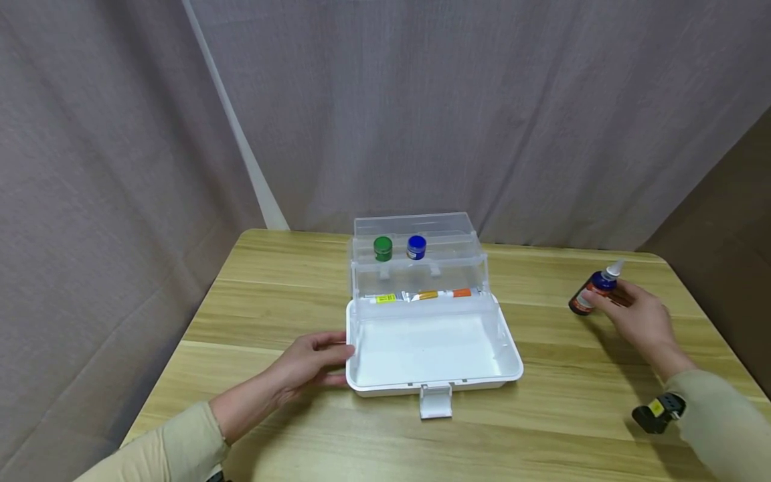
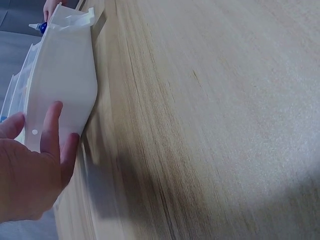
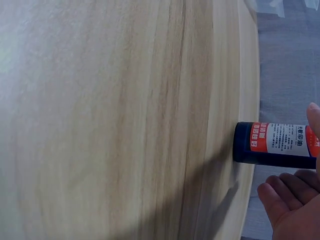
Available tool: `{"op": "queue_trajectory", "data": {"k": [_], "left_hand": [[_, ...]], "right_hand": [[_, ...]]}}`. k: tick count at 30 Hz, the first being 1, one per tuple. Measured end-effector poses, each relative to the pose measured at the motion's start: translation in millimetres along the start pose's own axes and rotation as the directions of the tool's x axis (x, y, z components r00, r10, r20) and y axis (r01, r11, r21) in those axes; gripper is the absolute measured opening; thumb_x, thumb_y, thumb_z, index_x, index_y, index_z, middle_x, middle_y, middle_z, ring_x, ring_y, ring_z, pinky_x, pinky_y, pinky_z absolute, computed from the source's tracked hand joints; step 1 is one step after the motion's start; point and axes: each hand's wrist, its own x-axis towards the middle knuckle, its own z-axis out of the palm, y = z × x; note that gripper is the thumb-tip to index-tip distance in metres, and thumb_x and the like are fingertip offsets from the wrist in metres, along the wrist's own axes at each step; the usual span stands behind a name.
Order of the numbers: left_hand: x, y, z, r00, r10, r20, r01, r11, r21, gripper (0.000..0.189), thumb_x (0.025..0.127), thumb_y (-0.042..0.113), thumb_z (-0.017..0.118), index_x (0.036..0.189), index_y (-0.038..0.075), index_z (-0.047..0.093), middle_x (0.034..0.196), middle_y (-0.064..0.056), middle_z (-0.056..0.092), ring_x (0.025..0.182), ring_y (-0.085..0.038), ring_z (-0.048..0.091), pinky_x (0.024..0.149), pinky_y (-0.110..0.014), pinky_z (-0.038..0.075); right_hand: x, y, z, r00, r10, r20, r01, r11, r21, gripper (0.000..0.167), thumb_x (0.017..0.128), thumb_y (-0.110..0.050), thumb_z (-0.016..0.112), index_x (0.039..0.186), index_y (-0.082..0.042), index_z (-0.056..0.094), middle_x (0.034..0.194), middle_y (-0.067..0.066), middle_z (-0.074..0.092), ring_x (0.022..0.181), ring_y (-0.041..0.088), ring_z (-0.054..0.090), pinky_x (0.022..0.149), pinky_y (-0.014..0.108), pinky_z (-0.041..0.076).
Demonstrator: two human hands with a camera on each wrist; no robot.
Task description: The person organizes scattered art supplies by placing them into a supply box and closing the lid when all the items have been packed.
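A white plastic storage box (image 1: pixel 427 345) stands unfolded on the wooden table, its clear tiers raised at the back. My left hand (image 1: pixel 316 358) holds the box's left side, the thumb over the rim. In the left wrist view, the left-hand fingers (image 2: pixel 51 129) lie along the outer wall. At the right, my right hand (image 1: pixel 644 318) grips a dark blue ink bottle (image 3: pixel 275 145) with a red and white label. The bottle leans, its white pointed nozzle (image 1: pixel 615 268) up and to the right.
A green-lidded jar (image 1: pixel 383 248) and a blue-lidded jar (image 1: pixel 416 247) sit in the upper clear tier. Several paint tubes (image 1: pixel 427 295) lie in the tier below. The box's latch (image 1: pixel 436 402) hangs down in front. Grey curtain (image 1: pixel 385 114) closes off the back.
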Motion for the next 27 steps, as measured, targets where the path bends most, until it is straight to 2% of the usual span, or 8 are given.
{"op": "queue_trajectory", "data": {"k": [3, 6, 9, 10, 14, 17, 21, 27], "left_hand": [[0.6, -0.3, -0.2, 1.0, 0.001, -0.002, -0.001, 1.0, 0.003, 0.064, 0.103, 0.012, 0.072, 0.153, -0.015, 0.043, 0.145, -0.031, 0.058, 0.113, -0.031, 0.073, 0.093, -0.042, 0.066], [1.6, -0.8, -0.5, 1.0, 0.004, -0.004, -0.004, 1.0, 0.003, 0.062, 0.103, 0.012, 0.072, 0.152, -0.015, 0.045, 0.144, -0.03, 0.06, 0.113, -0.031, 0.073, 0.094, -0.042, 0.066], [2.1, -1.4, -0.8, 1.0, 0.011, -0.002, -0.011, 1.0, 0.006, 0.061, 0.103, 0.011, 0.072, 0.152, -0.015, 0.046, 0.143, -0.029, 0.06, 0.113, -0.031, 0.073, 0.094, -0.043, 0.066], [2.2, -1.5, -0.9, 1.0, 0.012, -0.002, -0.012, 1.0, 0.006, 0.061, 0.103, 0.012, 0.072, 0.152, -0.015, 0.046, 0.143, -0.029, 0.06, 0.113, -0.032, 0.073, 0.094, -0.043, 0.066], [2.1, -2.0, -1.4, 1.0, 0.018, 0.0, -0.018, 1.0, 0.005, 0.062, 0.103, 0.011, 0.072, 0.152, -0.015, 0.045, 0.144, -0.03, 0.06, 0.114, -0.032, 0.073, 0.094, -0.043, 0.066], [2.0, -2.2, -1.9, 1.0, 0.016, -0.001, -0.016, 1.0, 0.002, 0.062, 0.103, 0.011, 0.072, 0.152, -0.015, 0.045, 0.145, -0.03, 0.059, 0.114, -0.032, 0.073, 0.094, -0.043, 0.066], [1.7, -2.4, -2.6, 1.0, 0.02, 0.001, -0.02, 1.0, 0.005, 0.062, 0.103, 0.011, 0.072, 0.152, -0.015, 0.045, 0.145, -0.03, 0.059, 0.114, -0.032, 0.073, 0.094, -0.043, 0.066], [1.0, -2.9, -3.1, 1.0, 0.027, 0.009, -0.027, 1.0, 0.009, 0.062, 0.103, 0.011, 0.072, 0.152, -0.016, 0.045, 0.145, -0.03, 0.059, 0.115, -0.033, 0.072, 0.095, -0.043, 0.066]], "right_hand": [[0.4, -0.5, 1.4, 1.0, -0.004, -0.013, 0.004, 1.0, 0.006, 0.08, 0.105, -0.05, 0.065, 0.151, 0.013, 0.048, 0.142, 0.04, 0.056, 0.129, 0.058, 0.055, 0.072, 0.019, 0.042], [1.1, -1.1, 2.5, 1.0, -0.005, -0.031, 0.006, 1.0, 0.013, 0.077, 0.105, -0.05, 0.065, 0.15, 0.011, 0.05, 0.141, 0.04, 0.058, 0.129, 0.058, 0.055, 0.086, 0.036, 0.052], [1.8, -1.6, 3.5, 0.999, -0.009, -0.051, 0.01, 1.0, 0.019, 0.075, 0.105, -0.049, 0.065, 0.149, 0.01, 0.052, 0.14, 0.04, 0.058, 0.13, 0.058, 0.054, 0.094, 0.055, 0.05], [1.9, -1.8, 3.8, 0.998, -0.01, -0.06, 0.011, 1.0, 0.02, 0.074, 0.105, -0.049, 0.065, 0.148, 0.01, 0.052, 0.139, 0.039, 0.059, 0.13, 0.058, 0.054, 0.094, 0.055, 0.05], [2.6, -0.9, 5.2, 0.996, -0.018, -0.087, 0.019, 1.0, 0.017, 0.071, 0.105, -0.048, 0.067, 0.145, 0.009, 0.056, 0.136, 0.038, 0.063, 0.125, 0.055, 0.057, 0.077, 0.026, 0.043], [3.2, 0.3, 7.0, 0.994, -0.022, -0.11, 0.025, 1.0, 0.019, 0.069, 0.104, -0.048, 0.069, 0.143, 0.008, 0.059, 0.132, 0.036, 0.066, 0.101, 0.018, 0.068, 0.071, 0.017, 0.039], [2.8, 1.2, 9.3, 0.991, -0.007, -0.133, 0.014, 0.999, 0.052, 0.069, 0.102, -0.046, 0.071, 0.142, 0.009, 0.06, 0.129, 0.035, 0.068, 0.085, -0.022, 0.041, 0.065, 0.011, 0.042], [2.0, 1.6, 11.8, 0.99, 0.02, -0.14, -0.009, 0.996, 0.084, 0.07, 0.102, -0.046, 0.072, 0.144, 0.009, 0.059, 0.127, 0.029, 0.069, 0.08, -0.024, 0.043, 0.063, 0.005, 0.043]]}}
